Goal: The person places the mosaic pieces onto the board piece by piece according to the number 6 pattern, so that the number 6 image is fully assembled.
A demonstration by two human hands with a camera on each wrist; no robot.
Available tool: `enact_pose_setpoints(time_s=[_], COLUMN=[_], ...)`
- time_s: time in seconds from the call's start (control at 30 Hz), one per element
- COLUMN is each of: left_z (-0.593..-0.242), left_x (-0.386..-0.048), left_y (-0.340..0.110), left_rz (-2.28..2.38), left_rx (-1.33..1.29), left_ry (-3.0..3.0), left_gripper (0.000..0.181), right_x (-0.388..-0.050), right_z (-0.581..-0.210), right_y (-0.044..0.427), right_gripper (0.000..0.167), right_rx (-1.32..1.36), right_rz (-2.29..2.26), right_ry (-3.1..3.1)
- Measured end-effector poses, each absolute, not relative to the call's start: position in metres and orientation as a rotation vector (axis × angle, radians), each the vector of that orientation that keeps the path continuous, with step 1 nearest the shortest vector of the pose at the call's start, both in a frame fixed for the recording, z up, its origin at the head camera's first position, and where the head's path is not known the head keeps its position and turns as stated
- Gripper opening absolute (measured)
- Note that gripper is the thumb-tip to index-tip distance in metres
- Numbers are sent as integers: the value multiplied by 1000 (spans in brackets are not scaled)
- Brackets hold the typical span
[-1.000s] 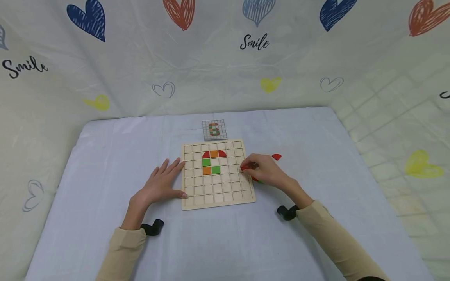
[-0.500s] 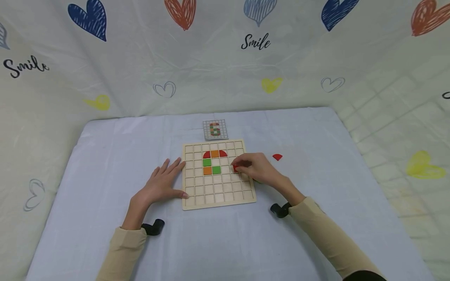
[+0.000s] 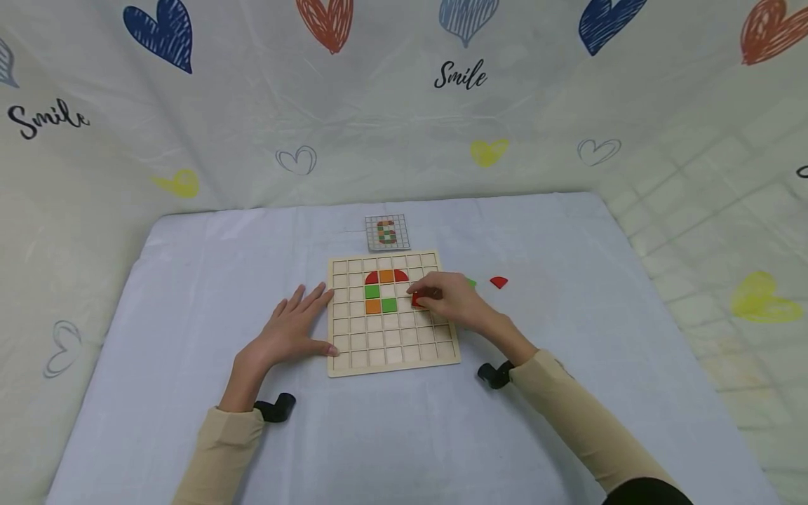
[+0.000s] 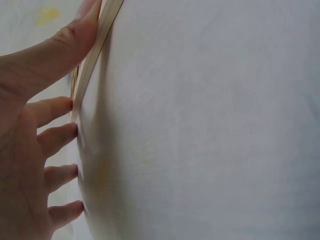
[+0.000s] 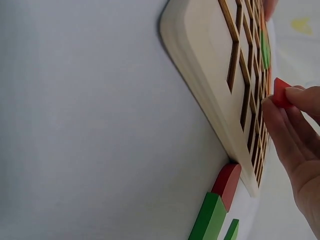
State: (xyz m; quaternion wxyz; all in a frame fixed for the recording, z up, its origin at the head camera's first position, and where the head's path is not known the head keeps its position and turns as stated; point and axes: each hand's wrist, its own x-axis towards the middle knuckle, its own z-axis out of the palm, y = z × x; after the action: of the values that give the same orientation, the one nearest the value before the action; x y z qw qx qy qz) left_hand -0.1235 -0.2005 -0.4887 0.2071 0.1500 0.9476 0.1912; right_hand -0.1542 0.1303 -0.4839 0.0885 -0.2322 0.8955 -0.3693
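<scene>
A wooden grid board [image 3: 353, 344] lies on the table, with several red, orange and green pieces set in its upper cells, among them a green square [image 3: 389, 305]. My left hand [image 3: 287, 333] rests at the board's left edge with spread fingers; in the left wrist view the thumb [image 4: 70, 42] lies against the wooden rim. Over the right half of the board, my right hand [image 3: 456, 300] pinches a small red piece [image 5: 281, 93] between thumb and fingers. Its exact shape is partly hidden by the fingertips.
Behind the board lies a small card [image 3: 388, 233] with a coloured grid pattern. A red quarter-circle piece [image 3: 499, 282] lies right of the board. The right wrist view shows a green block [image 5: 208, 216] and a red block [image 5: 227, 185] by the board's edge.
My right hand has moved left over the board, carrying the red piece closer to the set pieces. A green piece now shows behind it. The left hand has stayed in place.
</scene>
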Motion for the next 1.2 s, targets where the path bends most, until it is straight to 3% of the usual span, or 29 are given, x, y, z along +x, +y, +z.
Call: enact_pose_setpoints(time_s=[0.5,1.2], left_z=[-491,-486], left_x=[-125,-123], left_y=[-200,-199], left_rz=[542,551], left_rx=[407,395], left_ry=[2628,2632], left_gripper=[118,116], right_x=[-165,-162], right_z=[-485,-487], right_y=[110,104], right_gripper=[14,18], right_rx=[-710,-828], right_rz=[-999,-862], right_ry=[2618,2701])
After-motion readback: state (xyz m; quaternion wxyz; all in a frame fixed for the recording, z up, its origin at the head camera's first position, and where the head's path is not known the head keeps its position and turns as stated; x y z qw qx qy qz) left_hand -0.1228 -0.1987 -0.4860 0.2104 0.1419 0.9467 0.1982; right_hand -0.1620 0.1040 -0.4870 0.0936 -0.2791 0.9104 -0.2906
